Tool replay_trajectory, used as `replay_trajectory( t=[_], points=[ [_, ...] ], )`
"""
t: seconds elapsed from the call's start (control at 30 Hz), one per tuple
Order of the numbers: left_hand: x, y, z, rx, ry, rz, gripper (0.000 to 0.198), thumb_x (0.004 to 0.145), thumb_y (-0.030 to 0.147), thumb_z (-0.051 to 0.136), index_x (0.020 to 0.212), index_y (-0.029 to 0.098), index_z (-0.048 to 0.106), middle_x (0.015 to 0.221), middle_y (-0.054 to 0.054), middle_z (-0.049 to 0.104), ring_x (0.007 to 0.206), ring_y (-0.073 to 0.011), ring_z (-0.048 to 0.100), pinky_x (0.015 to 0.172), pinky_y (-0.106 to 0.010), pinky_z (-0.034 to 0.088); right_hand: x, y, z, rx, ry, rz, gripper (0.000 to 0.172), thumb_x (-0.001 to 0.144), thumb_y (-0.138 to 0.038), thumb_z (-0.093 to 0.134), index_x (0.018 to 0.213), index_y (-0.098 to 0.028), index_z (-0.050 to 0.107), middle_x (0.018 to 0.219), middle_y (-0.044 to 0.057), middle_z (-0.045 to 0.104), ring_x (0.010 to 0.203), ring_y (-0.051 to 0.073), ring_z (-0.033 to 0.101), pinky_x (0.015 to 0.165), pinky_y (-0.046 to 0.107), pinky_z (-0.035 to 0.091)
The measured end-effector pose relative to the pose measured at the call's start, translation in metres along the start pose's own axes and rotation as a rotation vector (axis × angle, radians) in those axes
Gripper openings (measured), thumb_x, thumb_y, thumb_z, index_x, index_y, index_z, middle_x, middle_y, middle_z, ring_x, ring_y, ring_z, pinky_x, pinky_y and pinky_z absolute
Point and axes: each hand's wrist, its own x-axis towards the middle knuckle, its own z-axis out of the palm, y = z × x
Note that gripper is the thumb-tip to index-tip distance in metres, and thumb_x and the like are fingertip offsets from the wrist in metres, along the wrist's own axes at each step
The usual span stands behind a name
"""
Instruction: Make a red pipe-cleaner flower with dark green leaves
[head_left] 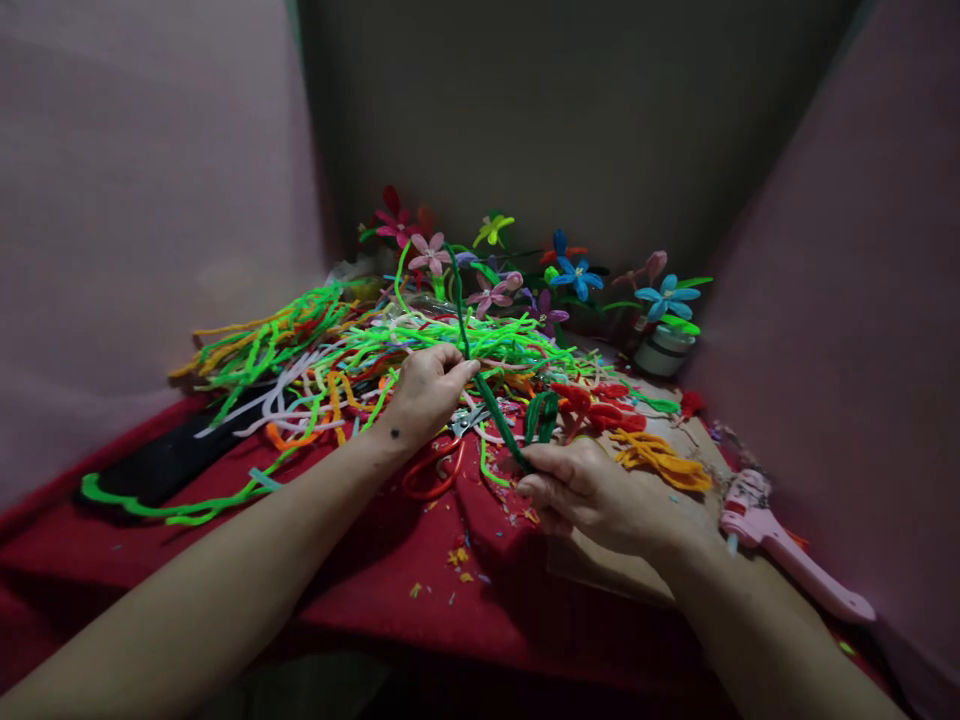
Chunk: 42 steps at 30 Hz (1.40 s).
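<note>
Head view: left hand [433,388] and right hand [581,490] pinch closed on a fuzzy, slender, dark-green strand [498,412].

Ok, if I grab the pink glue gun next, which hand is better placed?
The right hand, I'd say: the pink glue gun lies on that side, farther from the left hand. Both hands hold dark green pipe cleaner, so the right would first need freeing.

Glue gun [796,562] (pink), scissors [459,428], red cloth [375,572]

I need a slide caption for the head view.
Left hand and right hand hold a fuzzy dark green strand near scissors on red cloth.
</note>
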Motion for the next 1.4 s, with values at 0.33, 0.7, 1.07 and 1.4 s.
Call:
replay_trajectory(
  t=[0.33, 0.7, 1.07, 1.4],
  points=[
    [-0.001, 0.001, -0.002, -0.153, -0.113, -0.101, 0.026, 0.071, 0.036, 0.057, 0.057, 0.018, 0.045, 0.047, 0.006, 0.039, 0.039, -0.0076, 0.037, 0.039, -0.021, 0.030, -0.027, 0.015, -0.035, 0.413, 0.050, 0.084, 0.036, 0.086, -0.039, 0.050, 0.109, -0.013, 0.059, 0.067, 0.003, 0.063, 0.054, 0.010, 0.056, 0.052, 0.023, 0.045],
    [-0.028, 0.027, 0.011, -0.040, -0.225, -0.015, 0.027, 0.071, 0.032, 0.056, 0.052, 0.017, 0.044, 0.049, 0.005, 0.038, 0.049, -0.0078, 0.033, 0.046, -0.023, 0.026, 0.031, 0.026, -0.002, 0.861, 0.239, 0.199, 0.025, 0.073, -0.037, 0.066, 0.073, -0.012, 0.067, 0.063, 0.002, 0.065, 0.054, 0.009, 0.055, 0.054, 0.022, 0.042],
    [-0.030, 0.021, 0.020, -0.015, -0.236, -0.061, 0.024, 0.071, 0.031, 0.056, 0.054, 0.016, 0.049, 0.052, 0.004, 0.046, 0.052, -0.0093, 0.040, 0.050, -0.023, 0.031, 0.033, 0.034, 0.021, 1.376, 0.172, 0.383, 0.020, 0.059, -0.023, 0.076, 0.068, -0.011, 0.062, 0.058, 0.005, 0.068, 0.049, 0.014, 0.062, 0.054, 0.025, 0.050],
    [-0.029, 0.022, 0.018, -0.026, -0.222, -0.093, 0.027, 0.068, 0.032, 0.058, 0.049, 0.016, 0.047, 0.047, 0.005, 0.040, 0.047, -0.0078, 0.035, 0.047, -0.023, 0.028, 0.026, 0.023, 0.024, 0.864, 0.340, 0.308, 0.015, 0.072, -0.027, 0.065, 0.066, -0.013, 0.061, 0.051, -0.001, 0.060, 0.040, 0.007, 0.046, 0.040, 0.019, 0.031]
  ],
)
